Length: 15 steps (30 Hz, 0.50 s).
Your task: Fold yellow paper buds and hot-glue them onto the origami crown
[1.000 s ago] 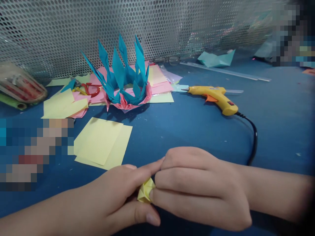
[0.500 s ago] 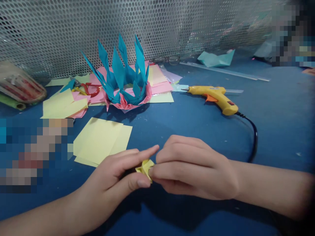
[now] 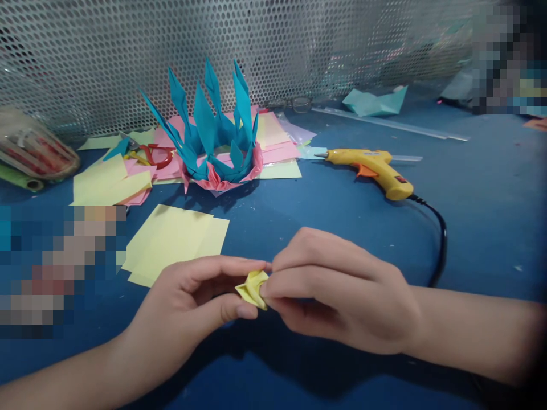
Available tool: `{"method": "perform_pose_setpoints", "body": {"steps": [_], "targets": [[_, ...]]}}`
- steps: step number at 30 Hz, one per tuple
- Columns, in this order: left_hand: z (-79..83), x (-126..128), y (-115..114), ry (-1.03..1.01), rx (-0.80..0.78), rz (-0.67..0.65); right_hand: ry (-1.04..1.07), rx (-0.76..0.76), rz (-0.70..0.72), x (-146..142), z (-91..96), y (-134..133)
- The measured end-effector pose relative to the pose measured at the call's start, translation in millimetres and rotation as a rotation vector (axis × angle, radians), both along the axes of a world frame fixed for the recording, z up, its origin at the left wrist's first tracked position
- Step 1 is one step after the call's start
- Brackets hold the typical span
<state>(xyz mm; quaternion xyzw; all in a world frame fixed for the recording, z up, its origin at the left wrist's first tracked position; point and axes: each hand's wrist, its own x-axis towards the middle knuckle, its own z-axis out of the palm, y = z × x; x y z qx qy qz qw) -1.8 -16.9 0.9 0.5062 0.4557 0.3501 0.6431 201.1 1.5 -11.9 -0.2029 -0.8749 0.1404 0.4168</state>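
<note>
Looked from a single camera on the wearer's head, forward and down across a blue table. Sat above and behind the left hand and the right hand, close enough to spread both over much of the lower half. Cut off the left forearm at the lower left and the right forearm at the right edge. Centred on tabletop between the hands, the paper crown and the glue gun, with the latter two farther off. Faced a perforated metal screen along the top.
</note>
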Motion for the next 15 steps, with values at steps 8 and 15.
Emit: {"method": "perform_pose_setpoints", "body": {"steps": [8,15], "targets": [[2.1,-8.3,1.7,0.214,0.257,-0.215,-0.035,0.080,0.037,-1.1,2.6,1.0],[7.2,-8.2,0.8,0.261,0.167,-0.325,-0.057,0.125,0.094,0.3,0.3,0.1]]}}
